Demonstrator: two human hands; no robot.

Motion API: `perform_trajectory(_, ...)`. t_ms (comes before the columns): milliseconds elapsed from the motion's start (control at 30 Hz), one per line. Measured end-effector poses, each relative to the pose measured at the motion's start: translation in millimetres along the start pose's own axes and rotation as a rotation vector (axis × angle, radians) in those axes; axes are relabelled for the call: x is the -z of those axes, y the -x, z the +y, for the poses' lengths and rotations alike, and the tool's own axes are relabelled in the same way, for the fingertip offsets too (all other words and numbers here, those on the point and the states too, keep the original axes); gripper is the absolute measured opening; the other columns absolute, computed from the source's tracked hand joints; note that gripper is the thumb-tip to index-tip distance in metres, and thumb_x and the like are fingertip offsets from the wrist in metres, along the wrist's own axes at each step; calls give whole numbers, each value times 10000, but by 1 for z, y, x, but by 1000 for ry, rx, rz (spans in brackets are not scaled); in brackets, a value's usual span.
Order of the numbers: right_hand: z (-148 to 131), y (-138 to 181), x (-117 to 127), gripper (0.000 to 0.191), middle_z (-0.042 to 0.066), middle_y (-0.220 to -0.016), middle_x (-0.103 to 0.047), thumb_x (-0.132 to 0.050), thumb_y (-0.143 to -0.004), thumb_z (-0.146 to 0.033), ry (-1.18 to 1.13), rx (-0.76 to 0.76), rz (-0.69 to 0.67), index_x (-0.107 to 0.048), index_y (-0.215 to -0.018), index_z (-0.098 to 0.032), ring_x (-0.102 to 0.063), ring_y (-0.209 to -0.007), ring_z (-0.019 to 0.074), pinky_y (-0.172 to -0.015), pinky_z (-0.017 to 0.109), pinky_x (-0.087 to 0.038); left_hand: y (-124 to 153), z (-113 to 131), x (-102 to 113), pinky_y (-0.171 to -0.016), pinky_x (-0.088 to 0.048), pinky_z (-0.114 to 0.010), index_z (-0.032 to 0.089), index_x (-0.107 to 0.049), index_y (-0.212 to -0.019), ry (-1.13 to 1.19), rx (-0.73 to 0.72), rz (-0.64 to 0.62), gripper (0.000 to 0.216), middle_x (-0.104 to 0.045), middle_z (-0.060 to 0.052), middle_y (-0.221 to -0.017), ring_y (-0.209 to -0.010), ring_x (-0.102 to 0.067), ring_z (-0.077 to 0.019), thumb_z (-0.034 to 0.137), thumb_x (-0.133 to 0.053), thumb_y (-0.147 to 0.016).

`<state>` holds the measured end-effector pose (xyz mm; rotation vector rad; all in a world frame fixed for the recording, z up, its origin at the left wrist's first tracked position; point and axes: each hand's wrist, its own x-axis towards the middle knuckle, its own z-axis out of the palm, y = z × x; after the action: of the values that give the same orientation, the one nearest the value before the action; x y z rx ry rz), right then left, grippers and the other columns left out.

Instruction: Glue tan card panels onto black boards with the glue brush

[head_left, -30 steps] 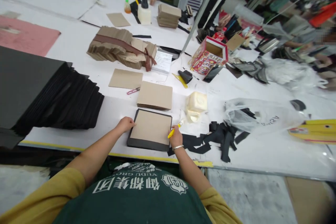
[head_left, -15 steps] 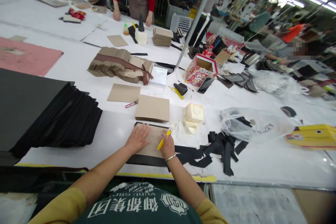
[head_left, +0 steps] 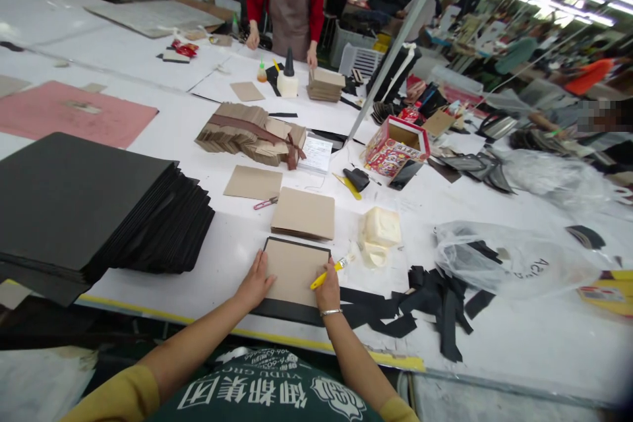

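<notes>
A beige cardboard panel (head_left: 294, 270) lies on a black sheet (head_left: 291, 311), whose dark margin shows along the top and bottom. My left hand (head_left: 254, 282) rests at the panel's left edge, its fingers stretched along the side and the thumb apart on the board. In my right hand (head_left: 327, 290) is a yellow-handled brush (head_left: 333, 270), bristles pointing up and right, while the hand touches the panel's right edge. Just beyond sits a stack of beige cardboard panels (head_left: 302, 213). Right of that stands a pale, glue-smeared container (head_left: 380, 231).
Black sheets (head_left: 84, 198) are piled high on the left. Black strips (head_left: 448, 310) and a clear plastic bag (head_left: 509, 257) lie to the right. Pink snips (head_left: 266, 203), a bundle of cardboard (head_left: 252, 135) and a red box (head_left: 395, 145) are farther back. A co-worker (head_left: 287, 0) stands across the table.
My left hand has shifted from lying flat on the panel to its left edge. The right hand still has the brush, now at the right edge. The camera view has turned left.
</notes>
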<state>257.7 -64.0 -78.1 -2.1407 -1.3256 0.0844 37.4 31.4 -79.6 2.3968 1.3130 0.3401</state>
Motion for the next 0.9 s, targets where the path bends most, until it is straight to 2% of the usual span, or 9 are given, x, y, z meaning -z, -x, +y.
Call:
perform_trajectory(67,-7,-11,16,250,152,-1114,-539,-399,-836,-279,37,38,0,-493,-1015,-133,-513,-1004,225,-850,402,-427,2,7,11,-1015,-261,-436,68,-110,-1371,-73,-25,29,690,-164,-206,-1429,-1300,-207,-290,333,-413,-811)
perform_trajectory(133,-16,-24,40,295,122,-969,-605,-439,-826,-344,46,60,-30,-522,-1024,-142,-559,-891,221,-806,390,-439,3,17,24,-1037,-203,-441,131,-200,-1366,-151,-144,-4,630,-198,-149,-1435,-1313,-168,-279,301,-431,-805)
perform_trajectory(200,-31,-36,61,334,85,-854,-632,-438,-828,-377,-55,38,-73,-533,-1059,-157,-590,-761,187,-733,332,-464,5,26,33,-1038,-197,-406,196,-317,-1325,-177,-318,-131,549,-286,-95,-1412,-1300,-211,-251,292,-451,-802)
perform_trajectory(267,-55,-48,69,338,53,-774,-636,-390,-844,-398,-264,-47,-120,-554,-1033,-171,-593,-639,145,-628,263,-480,6,34,36,-1011,-235,-388,224,-402,-1268,-164,-426,-261,496,-374,-76,-1363,-1255,-290,-240,312,-489,-788)
perform_trajectory(333,-82,-58,59,346,14,-651,-613,-368,-842,-430,-480,-170,-222,-576,-949,-175,-569,-515,117,-512,222,-470,6,40,36,-983,-260,-400,220,-435,-1234,-151,-440,-319,483,-415,-81,-1328,-1216,-334,-247,320,-524,-770)
perform_trajectory(400,-107,-67,36,337,-14,-563,-583,-424,-802,-459,-603,-259,-330,-584,-873,-172,-549,-444,110,-438,204,-449,6,42,34,-967,-267,-413,210,-444,-1223,-146,-423,-324,483,-425,-88,-1315,-1202,-341,-259,308,-539,-760)
perform_trajectory(533,-134,-77,-9,289,-32,-523,-581,-466,-767,-438,-616,-301,-402,-587,-807,-178,-550,-422,104,-413,183,-427,5,42,32,-960,-263,-428,213,-461,-1210,-142,-415,-338,462,-439,-88,-1301,-1201,-339,-270,294,-538,-762)
perform_trajectory(667,-119,-80,-13,241,-43,-498,-584,-460,-782,-397,-436,-263,-404,-590,-764,-195,-547,-417,90,-455,172,-417,6,41,30,-963,-265,-423,208,-450,-1223,-137,-406,-353,476,-425,-83,-1317,-1208,-331,-270,295,-536,-763)
perform_trajectory(900,-42,-71,51,246,-49,-481,-589,-433,-806,-403,-178,-356,-298,-578,-768,-208,-561,-424,92,-480,174,-416,8,43,31,-981,-253,-407,237,-460,-1222,-160,-395,-362,451,-404,-64,-1340,-1225,-317,-252,288,-513,-776)
